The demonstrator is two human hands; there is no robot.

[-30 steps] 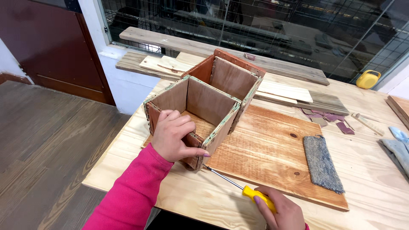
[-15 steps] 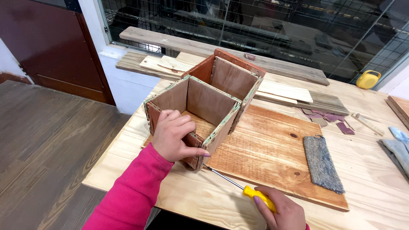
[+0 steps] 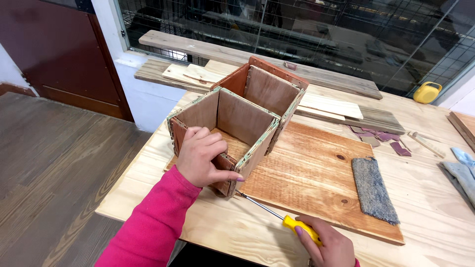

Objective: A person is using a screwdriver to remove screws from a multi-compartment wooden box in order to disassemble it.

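Gripping the near wall of the open-topped brown plywood box with pale green edges (image 3: 232, 133), our left hand (image 3: 204, 158) has its fingers curled over the top of that wall and the thumb stretched along its outer face, so the hand is clamped on the board. Our right hand (image 3: 330, 243) sits at the bottom edge of the view, fingers wrapped shut around the yellow-handled screwdriver with a thin steel shaft (image 3: 277, 217), whose tip reaches the lower near corner of the box, just below the left thumb. We see the box standing upright on the left end of a reddish rectangular wooden board (image 3: 316, 178), which lies flat on the pale wooden worktable (image 3: 232, 237). Touching the far side of our box is a second, similar box with orange-red edges (image 3: 269, 86). On the right part of the board rests a grey fuzzy rectangular pad (image 3: 374, 190). Beyond it lie small purplish scraps of material (image 3: 381, 138), and a yellow plastic container (image 3: 427, 92) stands near the far right corner of the table. Loose pale planks (image 3: 331, 106) lie behind the boxes, in front of a long weathered wooden plank (image 3: 257, 57) under the wire-mesh window.
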